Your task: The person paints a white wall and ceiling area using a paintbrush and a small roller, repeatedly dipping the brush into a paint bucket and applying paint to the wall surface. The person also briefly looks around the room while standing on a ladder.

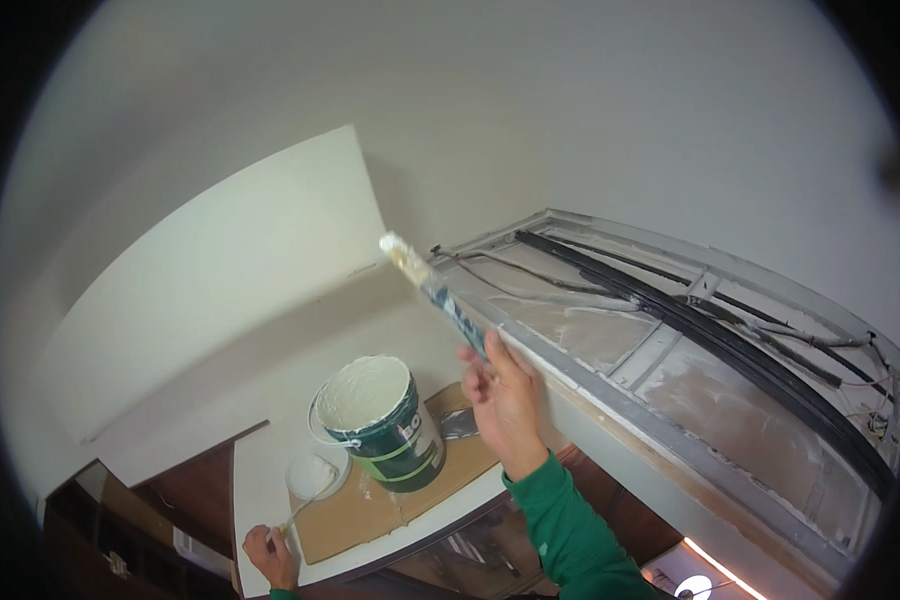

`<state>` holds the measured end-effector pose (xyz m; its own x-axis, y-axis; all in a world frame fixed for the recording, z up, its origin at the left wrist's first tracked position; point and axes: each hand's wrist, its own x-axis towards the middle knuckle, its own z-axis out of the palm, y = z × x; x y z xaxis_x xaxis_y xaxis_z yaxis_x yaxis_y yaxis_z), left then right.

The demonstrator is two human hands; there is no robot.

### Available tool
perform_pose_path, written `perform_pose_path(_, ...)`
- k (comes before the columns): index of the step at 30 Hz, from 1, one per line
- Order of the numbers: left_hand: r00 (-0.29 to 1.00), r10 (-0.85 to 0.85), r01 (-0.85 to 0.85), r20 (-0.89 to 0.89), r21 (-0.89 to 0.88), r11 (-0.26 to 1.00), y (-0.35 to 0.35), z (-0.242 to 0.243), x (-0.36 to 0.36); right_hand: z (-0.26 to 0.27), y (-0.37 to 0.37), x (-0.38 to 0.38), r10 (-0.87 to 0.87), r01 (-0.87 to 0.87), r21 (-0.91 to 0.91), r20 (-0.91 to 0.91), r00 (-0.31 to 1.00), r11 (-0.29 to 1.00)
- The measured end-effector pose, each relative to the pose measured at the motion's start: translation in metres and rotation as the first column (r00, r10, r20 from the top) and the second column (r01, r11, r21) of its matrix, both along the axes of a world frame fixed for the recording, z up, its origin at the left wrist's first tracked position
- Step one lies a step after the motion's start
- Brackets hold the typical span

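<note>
My right hand (501, 397) grips a paintbrush (450, 304) by its dark, paint-smeared handle. The brush points up and to the left, its pale bristles tipped with white paint. Below it stands a dark green paint bucket (397, 450), uncovered, its inside coated in off-white paint and its bail hanging to the left. The bucket rests on a cardboard sheet (345, 525). Lower left, my left hand (270, 553) curls around the handle end of a small paint roller (319, 474). The roller's head lies in a round white lid or dish (296, 474).
A white cabinet top (251, 480) supports the cardboard. A dark flat piece (459, 424) lies behind the bucket. At right, a ledge (570, 382) borders a recess with black pipes (690, 337) and loose wires (877, 420). A white box-shaped projection (232, 247) juts from the wall.
</note>
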<state>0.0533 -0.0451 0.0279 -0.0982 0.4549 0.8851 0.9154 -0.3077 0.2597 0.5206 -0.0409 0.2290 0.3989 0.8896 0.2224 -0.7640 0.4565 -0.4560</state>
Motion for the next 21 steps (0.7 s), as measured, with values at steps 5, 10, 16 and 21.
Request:
perform_pose_path(5, 0.979, -0.199, 0.192, -0.032, -0.161, 0.968, -0.005, 0.027, 0.054, 0.061, 0.024, 0.017, -0.227, 0.239, 0.107, -0.116, 0.967, 0.965)
perform_pose_path(10, 0.889, -0.449, 0.404, -0.089, -0.307, 0.862, -0.007, 0.034, 0.131, 0.107, 0.071, 0.035, -0.284, 0.303, 0.088, -0.179, 0.942, 0.949)
perform_pose_path(16, 0.898, -0.437, 0.402, 0.045, -0.485, 0.777, 0.004, 0.036, 0.168, 0.152, 0.146, 0.048, -0.294, 0.314, 0.1, -0.172, 0.94, 0.944)
perform_pose_path(21, 0.88, -0.463, 0.343, -0.111, -0.527, 0.778, 0.014, 0.027, 0.165, 0.196, 0.207, 0.048, -0.324, 0.341, 0.089, -0.162, 0.932, 0.936)
